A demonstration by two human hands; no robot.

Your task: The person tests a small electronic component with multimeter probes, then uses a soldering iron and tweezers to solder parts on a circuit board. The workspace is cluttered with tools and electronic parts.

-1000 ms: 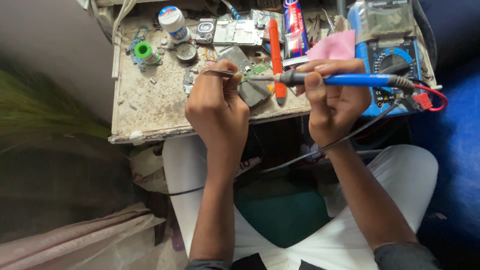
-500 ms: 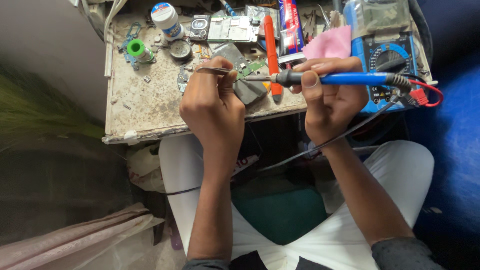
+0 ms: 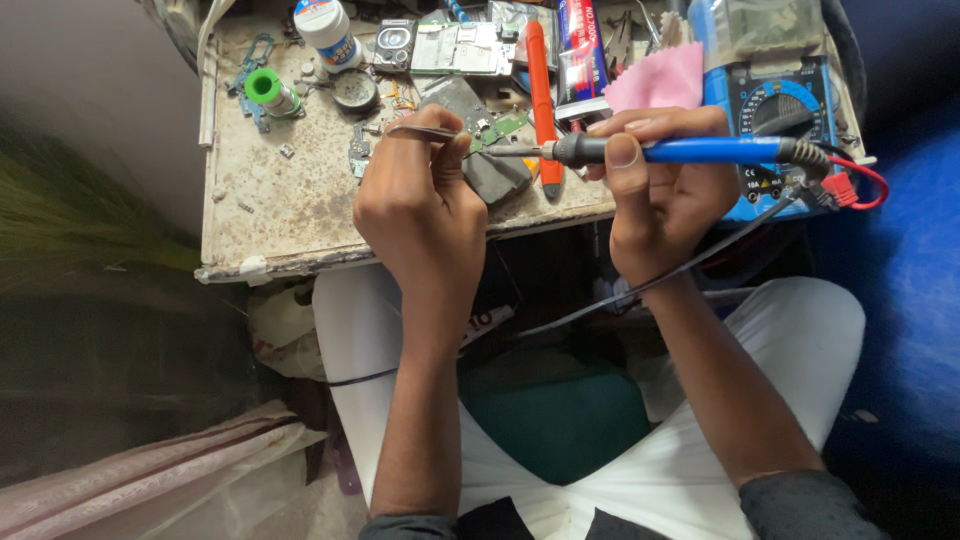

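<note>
Gripping tweezers [image 3: 425,132] and soldering iron [image 3: 690,151], both hands [image 3: 420,215] [image 3: 665,200] crowd the small circuit board [image 3: 497,128] near the worktop's [image 3: 290,205] front edge; a slip could burn fingers.

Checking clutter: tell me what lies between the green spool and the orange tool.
Head view: a round tin and a grey slab lie between green spool and orange tool.

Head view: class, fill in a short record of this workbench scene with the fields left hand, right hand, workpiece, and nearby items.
left hand: left hand pinches tweezers
right hand: right hand grips a blue-handled soldering iron, tip pointing left
workpiece: small green circuit board, at the iron's tip
nearby items: orange tool, blue multimeter, pink cloth, green spool, white bottle
surface: worn table
</note>
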